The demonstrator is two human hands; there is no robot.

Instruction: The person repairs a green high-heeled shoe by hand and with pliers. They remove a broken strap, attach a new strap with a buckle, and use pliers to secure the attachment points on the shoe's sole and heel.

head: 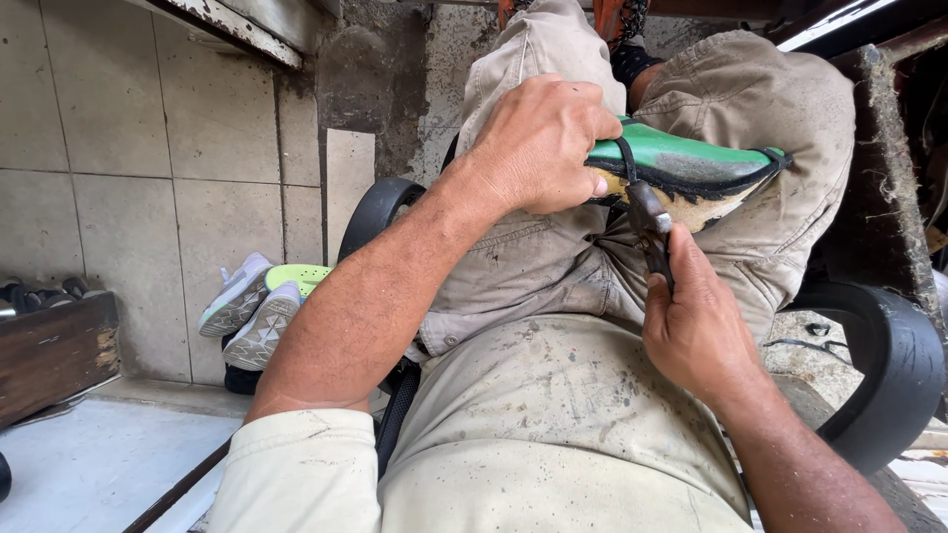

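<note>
Shoe work sits in the person's lap: a green shoe lies upside down between the knees, resting on tan trousers. The left hand is wrapped tight over its heel end and presses it down. The right hand is closed around a pair of pliers, and the tips seem to bite the shoe's worn edge, though that spot is hard to see. The shoe looks light and bendy, with a firmer sole, so holding it at the thick middle keeps it steady. Two more sneakers lean by the tiled wall.
</note>
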